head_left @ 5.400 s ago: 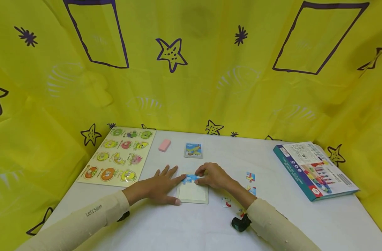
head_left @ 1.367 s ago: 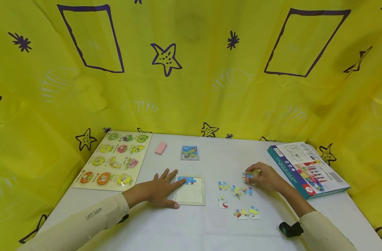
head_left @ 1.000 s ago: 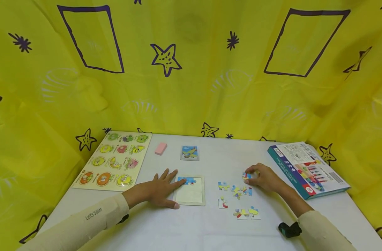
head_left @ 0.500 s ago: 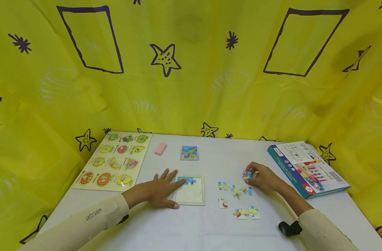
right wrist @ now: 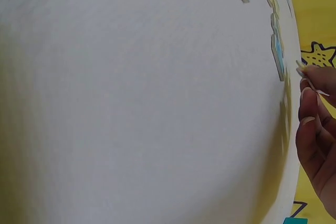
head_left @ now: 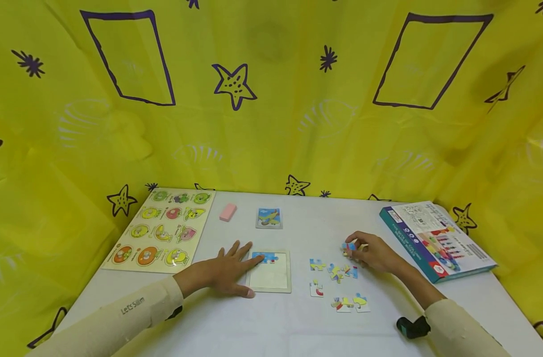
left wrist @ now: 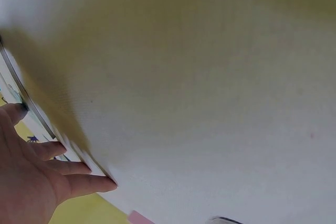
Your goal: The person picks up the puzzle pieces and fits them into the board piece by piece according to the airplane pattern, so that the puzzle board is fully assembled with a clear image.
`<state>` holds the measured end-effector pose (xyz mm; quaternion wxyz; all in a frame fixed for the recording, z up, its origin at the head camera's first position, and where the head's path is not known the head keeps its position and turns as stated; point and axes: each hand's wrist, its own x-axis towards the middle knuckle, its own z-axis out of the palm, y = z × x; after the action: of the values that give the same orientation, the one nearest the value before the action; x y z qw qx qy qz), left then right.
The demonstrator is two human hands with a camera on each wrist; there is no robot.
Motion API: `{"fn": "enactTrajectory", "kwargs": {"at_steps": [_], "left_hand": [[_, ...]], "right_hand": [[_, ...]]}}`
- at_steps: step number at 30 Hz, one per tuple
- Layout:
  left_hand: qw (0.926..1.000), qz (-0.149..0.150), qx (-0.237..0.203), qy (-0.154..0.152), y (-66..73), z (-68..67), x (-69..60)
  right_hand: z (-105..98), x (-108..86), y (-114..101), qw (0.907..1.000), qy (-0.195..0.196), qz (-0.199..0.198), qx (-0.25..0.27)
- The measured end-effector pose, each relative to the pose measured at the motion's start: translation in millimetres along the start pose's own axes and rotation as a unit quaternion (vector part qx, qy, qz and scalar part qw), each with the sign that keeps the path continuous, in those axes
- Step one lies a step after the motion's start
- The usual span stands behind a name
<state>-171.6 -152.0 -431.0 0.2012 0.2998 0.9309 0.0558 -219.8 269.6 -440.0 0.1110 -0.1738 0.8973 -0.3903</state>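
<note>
My left hand (head_left: pixel 228 270) lies with spread fingers at the left side of a shallow puzzle tray (head_left: pixel 289 275). Its index fingertip rests on joined blue jigsaw pieces (head_left: pixel 270 258) in the tray's top-left corner. Over the table at the right, my right hand (head_left: pixel 373 252) pinches a blue and red jigsaw piece (head_left: pixel 348 248) between thumb and fingers. In the right wrist view the piece (right wrist: pixel 310 80) shows edge-on at the fingertips. Several loose jigsaw pieces (head_left: pixel 317 265) with yellow, red and blue parts lie between the tray and the right hand.
A finished aeroplane puzzle (head_left: pixel 269 218) sits behind the tray, with a pink block (head_left: pixel 228 212) to its left. The fruit board (head_left: pixel 164 228) lies at the far left. A teal-edged box (head_left: pixel 436 243) stands at the right, near a yellow curtain (head_left: pixel 271 124).
My right hand has left the tray for the loose pieces and picked one up. Over the last second it turns that piece and shifts it slightly left. My left hand stays put.
</note>
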Motion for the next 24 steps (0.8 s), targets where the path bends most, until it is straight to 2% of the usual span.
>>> {"fn": "enactTrajectory", "kwargs": {"at_steps": [4,15,21,24], "left_hand": [[1.0,0.0,0.001,0.001,0.1,-0.3,-0.7],[1.0,0.0,0.005,0.001,0.4,0.3,0.0],[1.0,-0.001,0.006,0.0,1.2,0.1,-0.4],[1.0,-0.002,0.006,0.0,1.2,-0.1,-0.8]], "right_hand": [[1,0.1,-2,0.9999,-0.003,-0.001,0.01],[10,-0.6,-17,0.9967,-0.02,-0.047,0.062],[14,0.5,-23,0.9959,-0.02,-0.069,0.054],[16,1.4,-24,0.9964,-0.019,-0.066,0.051]]}}
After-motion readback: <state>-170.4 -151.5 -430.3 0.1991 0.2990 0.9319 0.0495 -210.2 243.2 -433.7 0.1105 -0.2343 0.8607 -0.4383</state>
